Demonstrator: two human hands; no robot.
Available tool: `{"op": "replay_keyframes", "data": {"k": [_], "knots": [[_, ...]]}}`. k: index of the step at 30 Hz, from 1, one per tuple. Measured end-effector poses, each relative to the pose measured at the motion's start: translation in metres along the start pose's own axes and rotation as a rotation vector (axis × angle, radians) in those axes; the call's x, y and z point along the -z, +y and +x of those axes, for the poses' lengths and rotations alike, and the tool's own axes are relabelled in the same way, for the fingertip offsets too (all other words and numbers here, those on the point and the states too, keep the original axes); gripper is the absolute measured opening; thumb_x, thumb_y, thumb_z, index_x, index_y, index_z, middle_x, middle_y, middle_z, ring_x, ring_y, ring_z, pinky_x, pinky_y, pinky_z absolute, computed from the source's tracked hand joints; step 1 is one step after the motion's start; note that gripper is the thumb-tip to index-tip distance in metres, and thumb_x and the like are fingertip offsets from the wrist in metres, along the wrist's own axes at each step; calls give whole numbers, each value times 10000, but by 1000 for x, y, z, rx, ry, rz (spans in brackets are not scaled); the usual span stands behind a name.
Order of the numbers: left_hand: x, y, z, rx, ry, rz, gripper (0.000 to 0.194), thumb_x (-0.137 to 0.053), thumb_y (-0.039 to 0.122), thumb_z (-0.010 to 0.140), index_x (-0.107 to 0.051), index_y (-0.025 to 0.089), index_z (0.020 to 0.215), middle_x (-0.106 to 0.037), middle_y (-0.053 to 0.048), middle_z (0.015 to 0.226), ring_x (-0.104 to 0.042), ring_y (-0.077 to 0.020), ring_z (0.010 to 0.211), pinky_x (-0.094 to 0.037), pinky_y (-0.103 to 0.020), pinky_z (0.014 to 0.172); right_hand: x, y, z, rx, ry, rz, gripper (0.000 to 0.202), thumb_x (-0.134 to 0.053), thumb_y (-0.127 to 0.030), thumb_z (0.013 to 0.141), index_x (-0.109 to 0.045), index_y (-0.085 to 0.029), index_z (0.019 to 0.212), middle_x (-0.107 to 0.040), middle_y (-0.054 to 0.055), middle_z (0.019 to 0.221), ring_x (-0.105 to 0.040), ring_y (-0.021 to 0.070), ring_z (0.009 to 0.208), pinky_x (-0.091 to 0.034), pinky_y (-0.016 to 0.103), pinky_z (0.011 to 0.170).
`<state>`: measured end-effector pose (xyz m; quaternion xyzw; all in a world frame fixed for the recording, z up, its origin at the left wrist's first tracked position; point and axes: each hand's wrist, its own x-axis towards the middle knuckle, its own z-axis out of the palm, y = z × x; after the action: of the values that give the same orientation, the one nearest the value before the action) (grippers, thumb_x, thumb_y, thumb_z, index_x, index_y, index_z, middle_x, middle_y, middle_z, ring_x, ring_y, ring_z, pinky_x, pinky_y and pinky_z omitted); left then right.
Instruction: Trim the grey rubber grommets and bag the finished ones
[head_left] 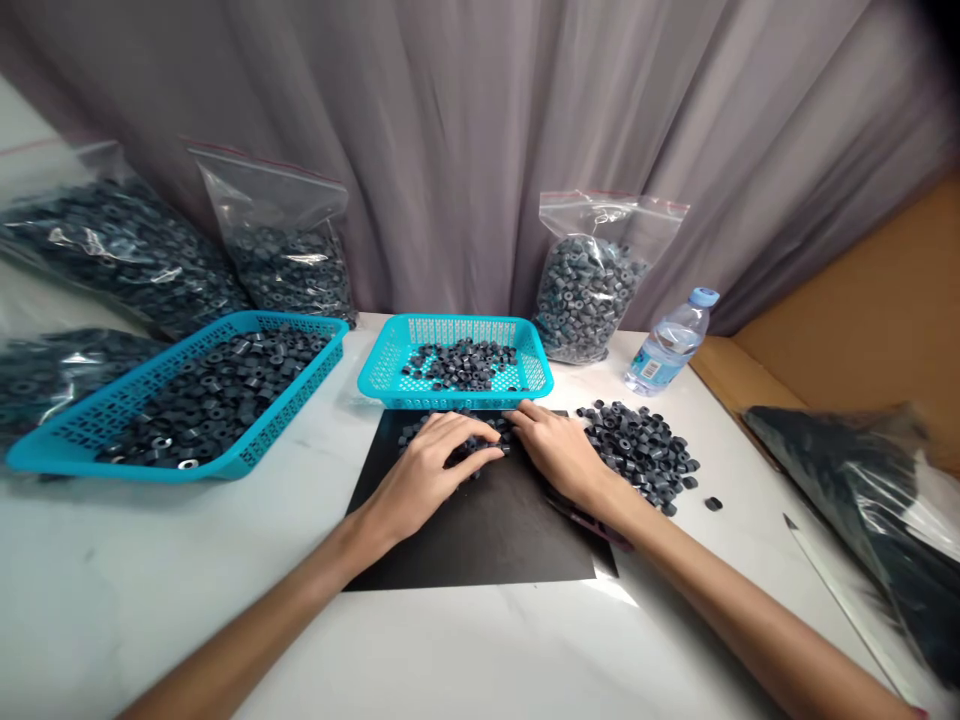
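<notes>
My left hand [435,465] rests over small dark ring-shaped pieces at the top of a black mat [480,530]. Its thumb and forefinger are apart, curved around some of the pieces. Beside it on the right, my right hand [559,450] lies at the mat's upper edge with its fingers bent and close together; what is under its fingertips is hidden. Just beyond both hands stands a blue basket [456,402] with a layer of the same dark pieces. A loose pile of pieces [645,450] lies right of my right hand.
A larger blue basket [232,465] of dark pieces stands at the left. Clear bags of pieces [292,270] [589,295] stand behind, with more at the far left. A water bottle [671,340] is at the back right, and another bag [862,500] lies at the right edge.
</notes>
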<state>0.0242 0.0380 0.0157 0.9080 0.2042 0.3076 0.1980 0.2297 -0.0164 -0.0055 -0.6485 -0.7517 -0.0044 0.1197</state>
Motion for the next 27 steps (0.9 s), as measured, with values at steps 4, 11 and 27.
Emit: {"op": "replay_keyframes", "data": {"k": [4, 11, 27], "knots": [[-1, -6, -1, 101, 8, -57, 122, -627, 334, 929, -678, 253, 1004, -735, -2, 1026, -622, -204, 1033, -460, -352, 964, 2, 0, -1, -72, 41, 52, 168, -446, -213, 1011, -606, -177, 1049, -656, 123, 1052, -623, 251, 920, -440, 318, 730], [3, 2, -11, 297, 67, -400, 167, -680, 338, 890, -712, 249, 1028, -735, 0, 1039, -667, -181, 967, -504, -318, 925, 14, 8, -26, -120, 133, 263, 35, -569, -235, 957, -561, -202, 954, -655, 73, 960, -618, 223, 873, -469, 318, 751], [0, 34, -25, 894, 70, -1220, 287, -643, 431, 916, -736, 175, 1008, -796, -61, 939, -675, -155, 897, -451, -292, 888, 13, 20, -52, 6, 110, 411, 171, -486, -255, 1004, -612, -240, 1119, -607, 77, 1054, -591, 229, 987, -491, 392, 888]]}}
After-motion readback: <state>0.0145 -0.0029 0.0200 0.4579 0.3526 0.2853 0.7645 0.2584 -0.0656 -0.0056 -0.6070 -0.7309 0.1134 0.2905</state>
